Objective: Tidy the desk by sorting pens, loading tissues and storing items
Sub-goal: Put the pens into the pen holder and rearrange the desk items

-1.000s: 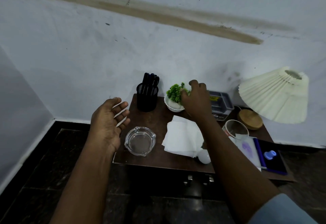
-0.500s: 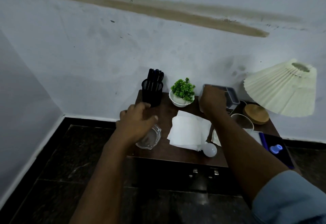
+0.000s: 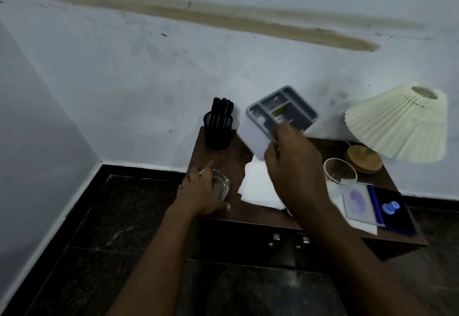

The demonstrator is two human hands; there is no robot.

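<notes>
While the left hand (image 3: 198,191) curls over the glass dish (image 3: 221,186) near the desk's (image 3: 223,161) front left corner, gripping its rim, the right hand (image 3: 293,164) clasps the grey box (image 3: 280,114) by its near edge, lifted clear and tipped steeply above the loose tissues (image 3: 258,186) at the desk's middle. Held by one edge only, the box could slip or spill whatever sits in its top tray, and swung back down it might knock the glass jar (image 3: 340,171) standing to its right. At the far left corner the pen holder (image 3: 218,134) stands upright, holding pens (image 3: 222,109). A yellow-green label in the tray is too blurred to read; no other writing is legible.
</notes>
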